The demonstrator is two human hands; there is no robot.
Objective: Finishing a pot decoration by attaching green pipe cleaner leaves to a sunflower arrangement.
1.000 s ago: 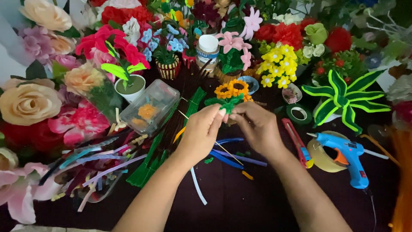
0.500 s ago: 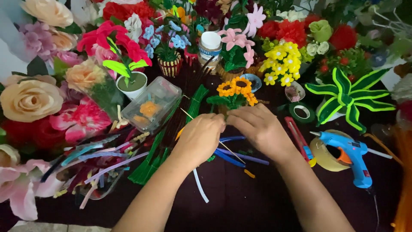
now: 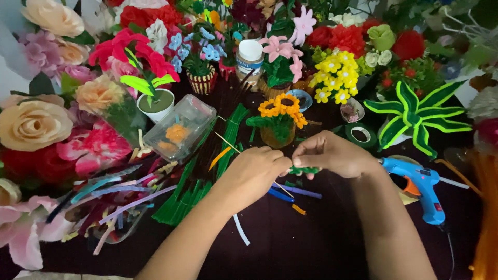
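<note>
- A green pipe cleaner (image 3: 303, 170) is pinched between both hands, low over the dark table (image 3: 311, 243).
- Left hand (image 3: 254, 173) is closed on one end.
- Right hand (image 3: 334, 154) is closed on the other end, in front of the orange flower pot (image 3: 280, 122).

Two bare forearms, no sleeves, left hand (image 3: 254, 173), right hand (image 3: 332, 154)

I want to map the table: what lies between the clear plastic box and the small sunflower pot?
In the head view, green pipe cleaners lie between the clear plastic box and the sunflower pot.
</note>
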